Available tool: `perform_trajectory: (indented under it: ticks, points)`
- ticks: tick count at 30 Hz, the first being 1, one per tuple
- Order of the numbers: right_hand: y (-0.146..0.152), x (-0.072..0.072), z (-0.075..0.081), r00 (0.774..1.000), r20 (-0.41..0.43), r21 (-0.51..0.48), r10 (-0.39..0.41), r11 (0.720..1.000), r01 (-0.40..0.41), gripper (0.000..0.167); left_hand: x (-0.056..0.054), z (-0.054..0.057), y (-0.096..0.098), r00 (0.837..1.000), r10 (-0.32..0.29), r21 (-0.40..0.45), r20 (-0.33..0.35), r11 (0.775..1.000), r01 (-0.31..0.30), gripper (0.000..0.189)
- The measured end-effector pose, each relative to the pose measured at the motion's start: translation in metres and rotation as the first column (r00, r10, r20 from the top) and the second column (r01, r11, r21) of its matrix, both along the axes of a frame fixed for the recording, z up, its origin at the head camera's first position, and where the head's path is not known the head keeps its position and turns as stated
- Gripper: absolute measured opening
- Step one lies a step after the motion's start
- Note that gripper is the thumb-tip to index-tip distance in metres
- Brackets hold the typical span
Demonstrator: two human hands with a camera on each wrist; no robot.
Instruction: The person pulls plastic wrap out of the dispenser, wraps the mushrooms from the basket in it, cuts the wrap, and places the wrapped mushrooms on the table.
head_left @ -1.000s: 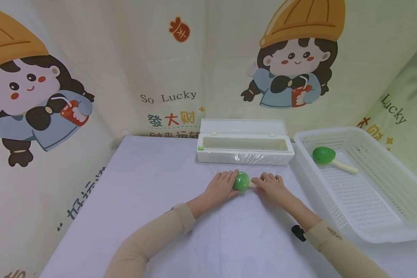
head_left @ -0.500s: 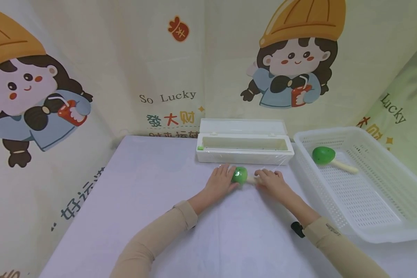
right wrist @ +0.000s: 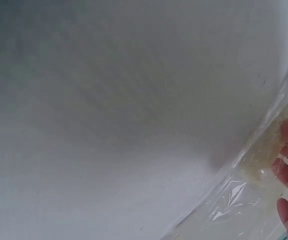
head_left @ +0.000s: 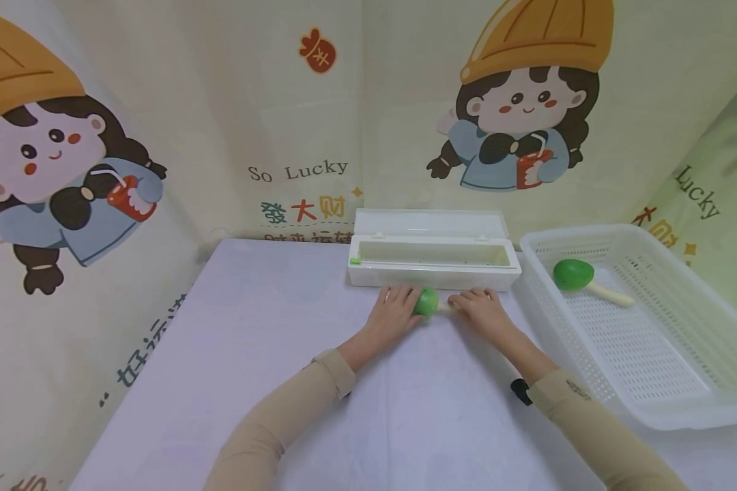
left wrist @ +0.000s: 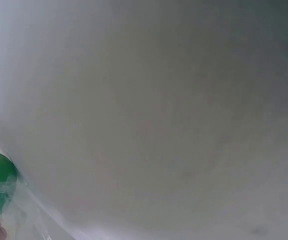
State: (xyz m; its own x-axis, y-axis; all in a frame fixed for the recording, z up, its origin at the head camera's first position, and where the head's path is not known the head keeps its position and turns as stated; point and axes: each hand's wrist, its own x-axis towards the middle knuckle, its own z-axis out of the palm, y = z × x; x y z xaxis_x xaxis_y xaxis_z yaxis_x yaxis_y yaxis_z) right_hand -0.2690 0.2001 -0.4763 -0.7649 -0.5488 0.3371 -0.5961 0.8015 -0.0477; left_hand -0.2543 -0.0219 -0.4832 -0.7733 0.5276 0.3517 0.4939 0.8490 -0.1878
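The maraca (head_left: pixel 432 303) lies crosswise. Left grip (head_left: pixel 391 316), fingers bent, cups its head (head_left: pixel 427 300) from nine o'clock; right grip (head_left: pixel 482 316) pinches its handle (head_left: pixel 445 308) from three, equally near.

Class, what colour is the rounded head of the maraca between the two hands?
Green. The maraca's rounded head shows best in the head view.

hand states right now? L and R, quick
Left hand: holding a green maraca by its head.
Right hand: holding the same maraca's pale handle.

Beige slvs (head_left: pixel 248 436) w/ wide cuffs (head_left: pixel 335 370), dk print (head_left: pixel 579 389) on R.
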Motion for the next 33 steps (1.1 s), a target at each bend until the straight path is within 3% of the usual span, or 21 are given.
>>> perform_trajectory:
  ticks: [8, 14, 25, 33]
  points:
    - [-0.001, -0.009, 0.001, 1.000, 0.006, 0.030, -0.029, 0.999, 0.029, 0.025, -0.006, -0.001, -0.001, 0.999, 0.038, -0.081, -0.027, 0.996, -0.041, 0.053]
    - [-0.002, -0.014, 0.001, 1.000, -0.005, -0.001, -0.028, 1.000, 0.028, 0.024, -0.012, -0.001, 0.000, 0.997, 0.073, -0.120, -0.027, 0.990, -0.076, 0.056]
    - [0.000, -0.022, -0.002, 0.998, -0.050, -0.044, 0.022, 0.999, -0.025, 0.026, -0.017, -0.004, 0.001, 0.998, 0.042, -0.143, -0.052, 0.989, -0.050, 0.056]
    - [0.000, -0.021, -0.003, 1.000, -0.008, -0.012, 0.018, 1.000, -0.018, 0.029, -0.018, -0.001, -0.005, 0.993, 0.015, -0.043, 0.120, 0.999, -0.010, 0.059]
